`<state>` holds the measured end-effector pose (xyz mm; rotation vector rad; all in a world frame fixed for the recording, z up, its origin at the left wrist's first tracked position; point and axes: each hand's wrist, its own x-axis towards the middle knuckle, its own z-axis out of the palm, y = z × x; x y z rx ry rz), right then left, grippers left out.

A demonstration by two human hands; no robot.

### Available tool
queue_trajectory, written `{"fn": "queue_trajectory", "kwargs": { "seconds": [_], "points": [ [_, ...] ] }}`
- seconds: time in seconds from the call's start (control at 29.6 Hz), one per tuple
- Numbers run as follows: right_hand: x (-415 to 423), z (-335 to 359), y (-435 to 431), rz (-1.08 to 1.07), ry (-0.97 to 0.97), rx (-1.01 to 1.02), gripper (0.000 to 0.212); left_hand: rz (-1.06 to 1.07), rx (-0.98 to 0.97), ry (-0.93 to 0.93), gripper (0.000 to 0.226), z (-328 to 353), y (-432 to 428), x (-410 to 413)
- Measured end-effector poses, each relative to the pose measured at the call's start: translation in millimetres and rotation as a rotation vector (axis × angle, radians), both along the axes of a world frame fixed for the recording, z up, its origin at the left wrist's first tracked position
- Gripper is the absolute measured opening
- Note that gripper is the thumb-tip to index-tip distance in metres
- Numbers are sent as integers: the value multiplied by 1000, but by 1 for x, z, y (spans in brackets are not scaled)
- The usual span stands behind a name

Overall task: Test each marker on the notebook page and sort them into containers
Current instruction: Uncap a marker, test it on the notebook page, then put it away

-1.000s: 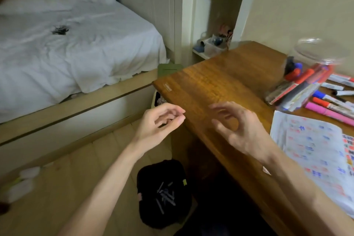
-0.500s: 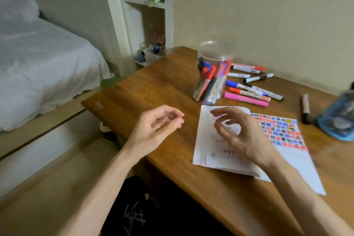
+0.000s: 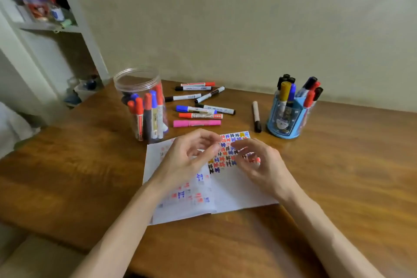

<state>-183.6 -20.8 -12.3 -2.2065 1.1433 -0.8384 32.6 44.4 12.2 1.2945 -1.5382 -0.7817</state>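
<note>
Two hands [image 3: 189, 160] [image 3: 259, 162] over one notebook [image 3: 237, 192]

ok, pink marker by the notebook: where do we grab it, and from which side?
Mid-barrel, from above. The pink marker lies flat, left to right, so pinch across it, near side to far side. The red marker lies close behind, leaving little room there. The jar crowds its left end, so probably favour the middle or right.
</note>
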Motion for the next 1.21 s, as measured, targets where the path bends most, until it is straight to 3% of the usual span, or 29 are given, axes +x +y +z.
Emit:
{"fn": "queue_trajectory", "kwargs": {
  "seconds": [0.24,0.47,0.71,0.81,1.01,1.21],
  "points": [
    [-19,-9,-7,-93,23,-17,30,-37,72,-87,20,-8,-69,-43],
    [-31,-11,-15,-193,-18,-68,26,97,220,-156,32,-12,-128,-69],
    [-42,-14,-18,-276,-51,-101,25,166,237,-558,55,-15,-170,-113],
    [-47,-13,-21,-289,-64,-99,23,199,269,-659,53,-17,-177,-120],
    [-53,-12,-25,-320,-56,-106,22,288,249,-553,32,-15,-177,-120],
    [-57,-9,-22,-355,-67,-58,26,320,232,-317,16,-2,-142,-91]
  ]
}}
